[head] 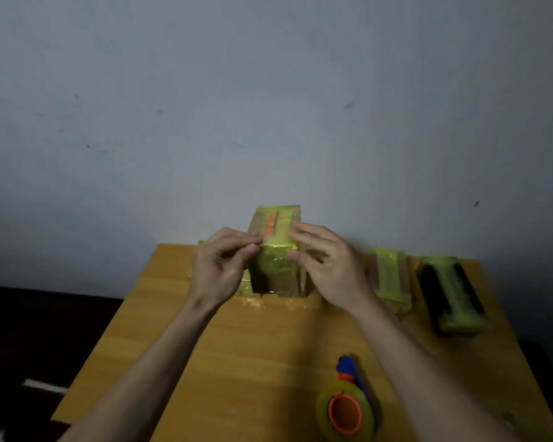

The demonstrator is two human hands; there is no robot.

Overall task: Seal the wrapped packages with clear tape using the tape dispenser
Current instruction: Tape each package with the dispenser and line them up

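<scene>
Two hands share one upright package (273,250) at the far middle of the surface (237,346): left hand (217,266) and right hand (326,266) pinch its sides, long axis vertical. Nearer, by the right forearm, lies the tape dispenser (347,406).

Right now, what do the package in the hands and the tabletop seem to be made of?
Held package: yellow-green wrapping under glossy clear film, probably tape, judging by its sheen and wrinkles; contents can't be told. Tabletop: light wood or wood-look laminate, with visible grain and a smooth finish.
</scene>
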